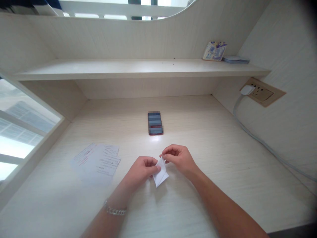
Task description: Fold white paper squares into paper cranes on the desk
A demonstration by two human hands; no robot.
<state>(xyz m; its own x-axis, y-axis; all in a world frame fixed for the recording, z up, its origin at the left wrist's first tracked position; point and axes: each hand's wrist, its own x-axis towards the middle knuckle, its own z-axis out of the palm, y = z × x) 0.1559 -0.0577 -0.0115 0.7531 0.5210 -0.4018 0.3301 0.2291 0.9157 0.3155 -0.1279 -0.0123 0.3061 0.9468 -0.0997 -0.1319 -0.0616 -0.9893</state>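
A small folded piece of white paper (160, 174) is held just above the pale wooden desk (223, 158), between both hands. My left hand (142, 170) pinches its left side with thumb and fingers closed. My right hand (178, 158) pinches the paper's upper tip with curled fingers. A thin bracelet circles my left wrist.
Several printed paper slips (97, 160) lie on the desk to the left of my hands. A small dark blurred object (155, 123) sits further back at the centre. A shelf (138, 68) above holds a small packet (214, 50). A white plug (247, 90) and cable hang from the right wall socket.
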